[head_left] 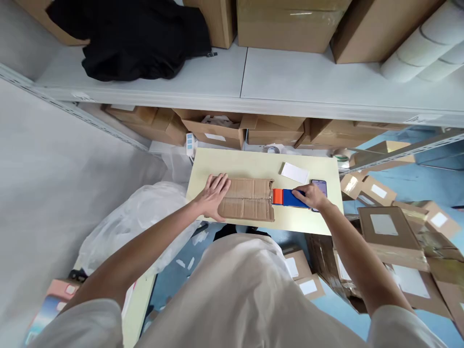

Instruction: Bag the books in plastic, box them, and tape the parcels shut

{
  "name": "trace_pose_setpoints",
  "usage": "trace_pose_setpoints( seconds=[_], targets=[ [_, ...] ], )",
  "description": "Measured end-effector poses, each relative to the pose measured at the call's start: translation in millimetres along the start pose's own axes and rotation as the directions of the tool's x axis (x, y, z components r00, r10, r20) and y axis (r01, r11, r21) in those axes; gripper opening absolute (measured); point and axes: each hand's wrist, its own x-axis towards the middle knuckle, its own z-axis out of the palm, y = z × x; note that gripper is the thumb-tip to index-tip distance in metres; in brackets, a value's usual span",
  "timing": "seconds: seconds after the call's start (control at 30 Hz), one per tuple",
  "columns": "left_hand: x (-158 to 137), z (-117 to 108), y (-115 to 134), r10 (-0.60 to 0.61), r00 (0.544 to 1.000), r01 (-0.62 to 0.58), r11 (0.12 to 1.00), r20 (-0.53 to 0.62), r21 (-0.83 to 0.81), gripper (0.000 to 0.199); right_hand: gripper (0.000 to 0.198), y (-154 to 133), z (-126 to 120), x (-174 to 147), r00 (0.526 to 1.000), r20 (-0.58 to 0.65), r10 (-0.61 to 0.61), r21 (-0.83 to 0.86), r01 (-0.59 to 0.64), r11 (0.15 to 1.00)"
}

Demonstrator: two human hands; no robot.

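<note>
A flattened piece of brown corrugated cardboard (246, 198) lies on the pale yellow table (232, 162), a seam running along its middle and its right edge torn. My left hand (213, 197) rests flat on the cardboard's left end, fingers stretched and thumb apart. At the right, my right hand (310, 195) is closed on a flat blue and orange box (294, 198), thumb on top. The box's orange end meets the cardboard's torn edge; whether it reaches inside is hidden. A phone (320, 187) lies partly under my right hand. Behind it is a white card-like piece (295, 172).
Tape rolls (341, 155) stand behind the table, below a shelf (308, 82) holding cartons and black clothing (145, 38). Labelled cartons (391, 227) crowd the floor at right. A translucent plastic bag (130, 222) bulges at left, near the table's edge.
</note>
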Motion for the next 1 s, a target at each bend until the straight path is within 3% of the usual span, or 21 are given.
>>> trace_pose_setpoints(
  seconds=[0.13,0.27,0.43,0.57,0.7,0.77,0.87,1.0],
  targets=[
    [25,-1,51,-0.051,0.998,0.052,0.998,0.027,-0.046,0.129,0.048,-5,15,11,1.000,-0.001,-0.021,0.041,0.021,0.999],
    [55,-6,88,0.007,1.000,-0.006,0.995,0.010,-0.102,0.124,0.048,-28,29,25,1.000,-0.007,0.001,0.059,-0.001,0.998],
    [64,-5,83,0.037,0.999,-0.033,0.990,0.025,-0.137,0.123,0.049,-42,41,41,0.999,0.030,-0.025,0.149,0.021,0.989],
    [61,0,77,0.036,0.997,-0.025,0.988,0.070,-0.151,0.122,0.055,-10,34,23,0.991,0.085,-0.103,0.300,0.073,0.951],
    [62,-4,78,0.035,0.995,-0.019,0.986,0.094,-0.168,0.118,0.058,14,13,4,0.982,0.188,-0.007,0.201,-0.032,0.979],
    [63,-10,78,0.063,0.993,-0.045,0.984,0.096,-0.172,0.110,0.056,1,4,8,0.965,0.228,0.127,0.025,-0.136,0.990],
    [66,-19,76,0.129,0.989,-0.115,0.980,0.078,-0.164,0.095,0.053,-50,5,30,0.937,0.176,0.303,-0.198,-0.268,0.943],
    [74,-22,78,0.165,0.984,-0.156,0.979,0.065,-0.131,0.082,0.034,-120,32,60,0.898,0.216,0.382,-0.191,-0.345,0.919]
  ],
)
